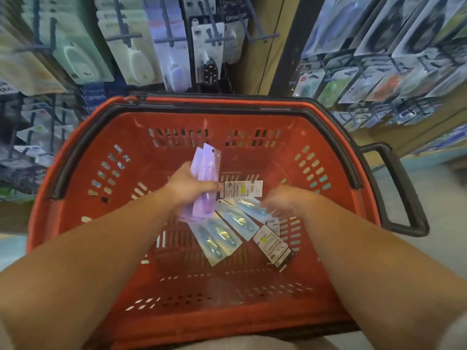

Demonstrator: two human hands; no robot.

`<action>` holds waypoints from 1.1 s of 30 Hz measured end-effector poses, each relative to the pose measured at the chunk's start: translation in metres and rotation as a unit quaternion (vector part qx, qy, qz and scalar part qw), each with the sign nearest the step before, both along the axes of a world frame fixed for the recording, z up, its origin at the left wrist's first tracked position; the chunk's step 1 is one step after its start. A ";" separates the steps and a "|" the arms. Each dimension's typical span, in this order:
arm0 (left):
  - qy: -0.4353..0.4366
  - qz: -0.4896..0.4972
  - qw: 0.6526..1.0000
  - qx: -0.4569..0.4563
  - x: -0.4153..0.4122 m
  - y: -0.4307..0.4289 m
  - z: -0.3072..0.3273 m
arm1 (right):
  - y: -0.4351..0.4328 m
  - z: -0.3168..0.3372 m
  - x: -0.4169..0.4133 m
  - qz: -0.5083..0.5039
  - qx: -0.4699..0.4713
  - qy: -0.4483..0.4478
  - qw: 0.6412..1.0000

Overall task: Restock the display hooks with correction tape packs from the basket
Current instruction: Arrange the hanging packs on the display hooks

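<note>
A red plastic basket (pixel 75 173) fills the middle of the view. My left hand (pixel 188 186) grips a small stack of purple correction tape packs (pixel 208 173), held upright over the basket floor. Several light blue packs (pixel 236 218) lie fanned on the bottom, and some packs lie face down showing white label backs (pixel 242 188). My right hand (pixel 283 202) reaches down over the blue packs with its fingers curled at one pack's edge; whether it grips the pack is hidden by blur. Display hooks (pixel 171 41) with hanging packs stand behind the basket.
The basket's black handles (pixel 404 193) are folded down along its rim and out to the right. More hook racks full of packaged stationery (pixel 379 72) stand at the right, beyond a wooden post (pixel 267 46). Pale floor (pixel 442 198) shows on the right.
</note>
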State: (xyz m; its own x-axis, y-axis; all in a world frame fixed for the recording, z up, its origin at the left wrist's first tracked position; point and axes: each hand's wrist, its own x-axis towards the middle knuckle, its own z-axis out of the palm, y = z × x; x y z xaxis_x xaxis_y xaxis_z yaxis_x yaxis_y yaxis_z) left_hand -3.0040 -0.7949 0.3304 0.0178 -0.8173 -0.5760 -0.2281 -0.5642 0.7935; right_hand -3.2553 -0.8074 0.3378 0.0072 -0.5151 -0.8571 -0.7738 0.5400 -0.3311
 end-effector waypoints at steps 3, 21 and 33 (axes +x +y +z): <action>-0.048 -0.020 0.998 0.036 0.000 -0.007 -0.037 | 0.011 -0.027 -0.005 0.113 0.051 0.083 0.989; -0.098 -0.085 0.987 0.095 0.016 -0.012 -0.073 | 0.018 -0.052 0.007 -0.085 0.131 -0.052 0.986; -0.114 -0.089 0.986 0.083 0.021 -0.004 -0.023 | 0.014 -0.054 0.026 0.275 -0.077 0.108 0.952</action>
State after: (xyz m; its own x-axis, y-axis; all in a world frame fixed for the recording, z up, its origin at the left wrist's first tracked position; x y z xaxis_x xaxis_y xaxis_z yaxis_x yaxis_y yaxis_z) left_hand -2.9829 -0.7994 0.3074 0.0271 -0.7145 -0.6991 -0.4975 -0.6162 0.6105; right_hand -3.2288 -0.7932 0.2841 0.1442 -0.6043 -0.7836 -0.9847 -0.0095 -0.1739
